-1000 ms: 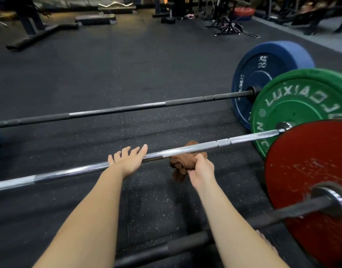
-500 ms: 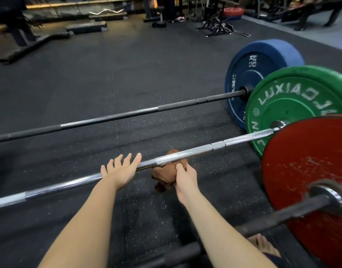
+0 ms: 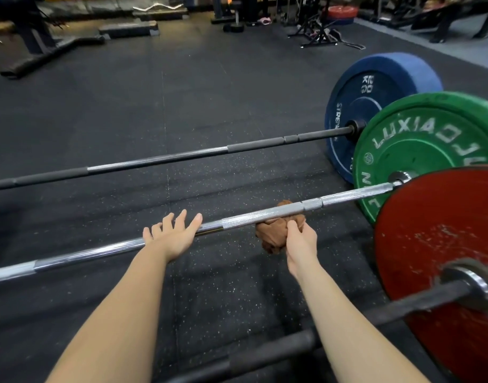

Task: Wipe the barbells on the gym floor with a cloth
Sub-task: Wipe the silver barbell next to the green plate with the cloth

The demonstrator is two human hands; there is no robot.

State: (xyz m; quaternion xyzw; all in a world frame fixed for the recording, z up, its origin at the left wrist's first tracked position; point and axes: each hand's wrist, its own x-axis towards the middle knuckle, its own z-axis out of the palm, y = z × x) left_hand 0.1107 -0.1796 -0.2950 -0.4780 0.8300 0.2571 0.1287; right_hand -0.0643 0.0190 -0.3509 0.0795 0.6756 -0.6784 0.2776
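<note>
Barbells: three, parallel on the floor (image 3: 209,92): far barbell (image 3: 182,157), middle barbell (image 3: 99,251), near barbell (image 3: 265,355).
Plates: three in view, one at each right end: blue plate (image 3: 381,78) far, green plate (image 3: 430,150) middle, red plate (image 3: 430,244) near.
Cloth (image 3: 273,234): one, brown, bunched against the underside of the middle barbell, right of centre.
Right hand (image 3: 300,247): fingers clenched round the cloth.
Left hand (image 3: 173,239): fingers (image 3: 179,219) released, straight, laid on the middle barbell, left of the cloth.
Change from half a second ago: cloth shifted along the shaft toward the green plate; left hand unmoved.
Writing: "20 KG" and partial "STRE" on the blue plate; "LUXIAO" on the green plate, remainder cut off.
</note>
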